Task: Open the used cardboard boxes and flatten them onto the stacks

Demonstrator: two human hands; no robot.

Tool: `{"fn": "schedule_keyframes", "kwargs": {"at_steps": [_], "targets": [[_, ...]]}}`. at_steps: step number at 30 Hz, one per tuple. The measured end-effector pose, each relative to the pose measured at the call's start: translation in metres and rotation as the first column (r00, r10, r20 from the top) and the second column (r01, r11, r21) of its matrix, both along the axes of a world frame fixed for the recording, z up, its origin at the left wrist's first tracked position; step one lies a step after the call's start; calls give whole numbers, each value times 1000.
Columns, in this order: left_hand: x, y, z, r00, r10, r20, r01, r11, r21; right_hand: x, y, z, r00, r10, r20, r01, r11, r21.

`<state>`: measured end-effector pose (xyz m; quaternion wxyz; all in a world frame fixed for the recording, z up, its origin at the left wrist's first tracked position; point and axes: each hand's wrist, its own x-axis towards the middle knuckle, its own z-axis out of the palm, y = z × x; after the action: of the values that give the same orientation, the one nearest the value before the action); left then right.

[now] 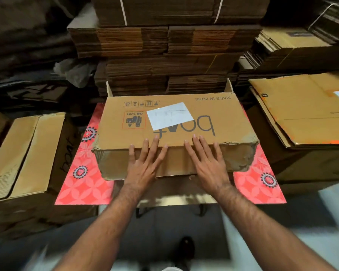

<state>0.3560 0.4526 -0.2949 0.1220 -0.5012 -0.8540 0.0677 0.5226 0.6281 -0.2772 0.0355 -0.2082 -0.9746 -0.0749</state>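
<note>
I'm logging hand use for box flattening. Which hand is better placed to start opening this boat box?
Roughly even, slightly the right. Both the left hand and right hand lie flat with straight fingers on the boat box near edge; the right sits nearer the torn right corner, a likely starting point.

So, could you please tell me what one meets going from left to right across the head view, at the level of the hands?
Closed cardboard box → pink patterned mat → left hand → right hand, both flat on the boat box → flattened cardboard stack.
</note>
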Motion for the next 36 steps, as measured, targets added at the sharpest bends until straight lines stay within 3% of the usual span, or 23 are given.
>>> {"fn": "schedule_keyframes", "kwargs": {"at_steps": [4, 10, 12, 15, 17, 19, 21, 22, 24, 27, 30, 36], "targets": [[6, 3, 13, 999, 36, 3, -35, 990, -140, 0, -9, 4, 999, -23, 40, 25, 999, -32], [-9, -17, 82, 925, -43, 377, 173, 933, -317, 16, -1, 58, 940, 200, 278, -127, 957, -262], [-20, -21, 114, 846, -36, 532, 226, 928, -297, 19, 3, 82, 935, 227, 273, -124, 929, -348], [-36, -21, 159, 731, -76, 678, 169, 983, -71, 10, 21, 129, 980, 174, 99, -124, 917, -378], [-44, -17, 175, 805, -133, 578, 80, 990, 117, -2, 31, 155, 997, 56, -56, -69, 964, -256], [-50, -9, 176, 977, -66, 204, 2, 955, 296, -17, 35, 167, 973, -62, -220, 49, 997, -62], [-48, 3, 164, 995, 81, -53, -58, 937, 344, -35, 34, 162, 942, -122, -314, 151, 986, 71], [-45, 10, 155, 991, 115, -64, -87, 940, 330, -44, 33, 157, 930, -156, -333, 195, 977, 90], [-37, 20, 133, 988, 140, 69, -153, 953, 261, -61, 35, 141, 918, -270, -292, 290, 957, 28], [-35, 28, 96, 940, 168, 298, -207, 973, 106, -73, 43, 103, 925, -375, -70, 354, 912, -205], [-40, 31, 72, 904, 192, 382, -181, 981, -65, -68, 55, 65, 961, -272, 50, 270, 884, -381], [-58, 40, 70, 898, 200, 392, -168, 979, -115, -60, 79, 63, 995, -84, 60, 101, 917, -385]]}}
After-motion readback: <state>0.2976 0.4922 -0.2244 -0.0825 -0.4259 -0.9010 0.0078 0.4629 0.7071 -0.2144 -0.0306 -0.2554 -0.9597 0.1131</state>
